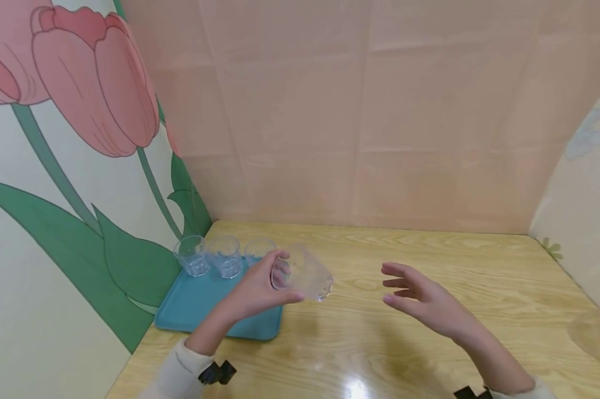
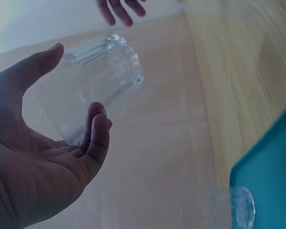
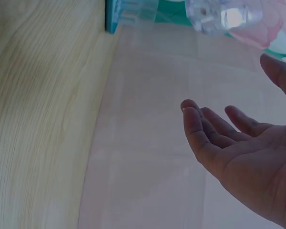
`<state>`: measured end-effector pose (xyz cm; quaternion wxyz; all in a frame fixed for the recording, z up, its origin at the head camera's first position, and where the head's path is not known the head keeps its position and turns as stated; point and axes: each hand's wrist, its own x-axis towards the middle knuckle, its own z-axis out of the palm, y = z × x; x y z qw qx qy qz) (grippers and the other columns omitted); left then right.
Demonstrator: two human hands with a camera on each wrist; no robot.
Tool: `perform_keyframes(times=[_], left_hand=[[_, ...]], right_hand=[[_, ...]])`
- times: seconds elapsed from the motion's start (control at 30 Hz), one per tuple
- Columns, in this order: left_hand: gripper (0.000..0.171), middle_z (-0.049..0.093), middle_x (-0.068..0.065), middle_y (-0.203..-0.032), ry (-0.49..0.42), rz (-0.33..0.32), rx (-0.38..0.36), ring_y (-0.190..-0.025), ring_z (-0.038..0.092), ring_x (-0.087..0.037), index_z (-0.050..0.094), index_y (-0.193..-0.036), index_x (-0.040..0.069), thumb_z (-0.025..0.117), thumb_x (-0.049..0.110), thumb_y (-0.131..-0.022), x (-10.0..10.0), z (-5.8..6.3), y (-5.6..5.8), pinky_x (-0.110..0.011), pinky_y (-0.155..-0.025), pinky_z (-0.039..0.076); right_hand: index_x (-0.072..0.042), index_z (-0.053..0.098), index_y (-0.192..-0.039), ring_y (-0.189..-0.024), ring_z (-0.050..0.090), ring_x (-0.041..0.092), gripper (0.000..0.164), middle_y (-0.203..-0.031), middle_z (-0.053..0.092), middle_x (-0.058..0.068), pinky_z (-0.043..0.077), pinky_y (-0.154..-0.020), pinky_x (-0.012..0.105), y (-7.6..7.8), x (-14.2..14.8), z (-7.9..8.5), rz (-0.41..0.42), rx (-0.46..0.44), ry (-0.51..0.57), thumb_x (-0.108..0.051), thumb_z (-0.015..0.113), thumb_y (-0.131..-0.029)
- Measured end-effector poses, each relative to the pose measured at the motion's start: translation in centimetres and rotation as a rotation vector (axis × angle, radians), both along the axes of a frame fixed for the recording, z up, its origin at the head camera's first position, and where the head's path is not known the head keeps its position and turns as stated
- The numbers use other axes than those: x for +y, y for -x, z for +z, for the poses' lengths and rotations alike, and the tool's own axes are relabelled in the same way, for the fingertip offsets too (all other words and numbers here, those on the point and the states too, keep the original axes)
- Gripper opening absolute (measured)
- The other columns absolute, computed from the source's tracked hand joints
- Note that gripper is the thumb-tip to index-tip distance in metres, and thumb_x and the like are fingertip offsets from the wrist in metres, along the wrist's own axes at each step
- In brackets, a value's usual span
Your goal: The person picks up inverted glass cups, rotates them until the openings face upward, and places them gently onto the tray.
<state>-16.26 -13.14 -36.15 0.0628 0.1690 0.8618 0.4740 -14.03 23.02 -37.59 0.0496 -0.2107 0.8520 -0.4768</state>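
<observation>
In the head view my left hand (image 1: 260,285) grips a clear plastic cup (image 1: 310,274) by its rim end, tilted with the faceted base pointing right. The left wrist view shows the same cup (image 2: 100,71) between the thumb and curled fingers (image 2: 99,138). My right hand (image 1: 425,302) is raised over the table to the right, apart from the cup, its fingers loosely bent and nothing in them. Three more clear cups (image 1: 225,257) stand in a row at the back of a blue tray (image 1: 205,299), left of and behind my left hand.
A wood-grain table (image 1: 360,327) spans the front. At the right edge is a transparent round object (image 1: 594,332), only partly in view. A pinkish sheet (image 1: 355,111) covers the back, and a tulip-painted wall (image 1: 95,183) borders the left side.
</observation>
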Motion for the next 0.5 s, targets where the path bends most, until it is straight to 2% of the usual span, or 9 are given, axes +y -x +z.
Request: perform_keyframes(times=[0.13, 0.3, 0.4, 0.5], left_hand=[[0.085, 0.060, -0.002, -0.118, 0.073, 0.042, 0.000, -0.098, 0.061, -0.017, 0.045, -0.145, 0.014, 0.087, 0.043, -0.078, -1.1, -0.3, 0.0, -0.036, -0.078, 0.054], [0.086, 0.062, -0.004, -0.118, 0.120, 0.082, -0.020, -0.100, 0.062, -0.020, 0.046, -0.145, 0.014, 0.089, 0.043, -0.076, -2.2, -0.5, 0.1, -0.038, -0.076, 0.055], [0.088, 0.062, -0.005, -0.117, 0.138, 0.099, -0.021, -0.099, 0.062, -0.021, 0.047, -0.145, 0.014, 0.090, 0.042, -0.074, -2.9, -0.7, 0.2, -0.037, -0.075, 0.055], [0.090, 0.063, -0.006, -0.117, 0.155, 0.116, -0.024, -0.097, 0.062, -0.020, 0.048, -0.145, 0.012, 0.091, 0.042, -0.072, -3.6, -0.9, 0.3, -0.036, -0.073, 0.055]], right_hand=[[-0.017, 0.042, -0.151, -0.124, 0.059, 0.036, 0.057, -0.151, 0.049, 0.009, 0.054, -0.089, 0.026, -0.3, 1.6, 0.2, -0.026, 0.024, -0.078, -0.032, 0.064, -0.101], [-0.016, 0.044, -0.150, -0.119, 0.062, 0.027, 0.055, -0.147, 0.053, 0.010, 0.054, -0.087, 0.025, -0.4, 3.2, 0.4, -0.065, 0.078, -0.134, -0.030, 0.064, -0.101], [-0.014, 0.045, -0.150, -0.117, 0.063, 0.029, 0.055, -0.146, 0.054, 0.012, 0.054, -0.086, 0.024, -0.4, 4.1, 0.4, -0.085, 0.098, -0.164, -0.029, 0.065, -0.101], [-0.011, 0.044, -0.150, -0.117, 0.063, 0.036, 0.057, -0.146, 0.053, 0.015, 0.054, -0.085, 0.023, -0.4, 5.0, 0.4, -0.103, 0.106, -0.191, -0.028, 0.065, -0.101]])
